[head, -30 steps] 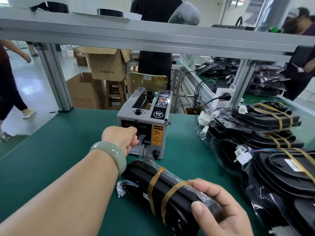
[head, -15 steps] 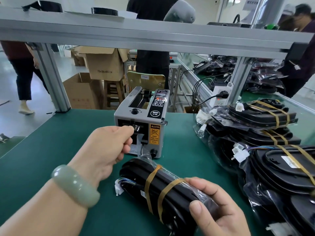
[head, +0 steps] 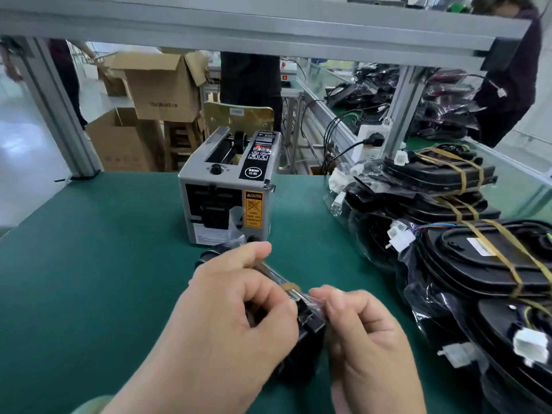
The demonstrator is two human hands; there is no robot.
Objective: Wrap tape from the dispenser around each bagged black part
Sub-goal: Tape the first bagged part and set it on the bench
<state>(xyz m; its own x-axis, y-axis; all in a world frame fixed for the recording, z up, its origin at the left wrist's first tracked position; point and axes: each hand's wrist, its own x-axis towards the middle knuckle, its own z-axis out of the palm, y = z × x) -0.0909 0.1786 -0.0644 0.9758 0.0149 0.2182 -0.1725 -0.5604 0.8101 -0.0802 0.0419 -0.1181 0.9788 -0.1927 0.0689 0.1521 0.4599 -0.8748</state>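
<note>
Grip looks slippery on the stiff, clear-bagged black plastic part (head: 310, 324); our left hand (head: 236, 318) and right hand (head: 367, 339) both clutch its body.

The tape dispenser (head: 227, 201) sits on the workbench (head: 89, 264), about mid-width and toward the far edge. Just in front of it is the bagged part (head: 310, 324), gripped by the left hand (head: 236, 318) on its left side and the right hand (head: 367, 339) on its right. To the right, taped bagged parts (head: 478, 264) are heaped one on another on the bench. Behind that heap a power strip (head: 370, 141) sits beside a frame post (head: 403, 115). Beyond the bench, a chair (head: 239, 115) stands behind the dispenser, with stacked cardboard boxes (head: 161, 85) to its left. A frame beam (head: 268, 28) runs across overhead.
</note>
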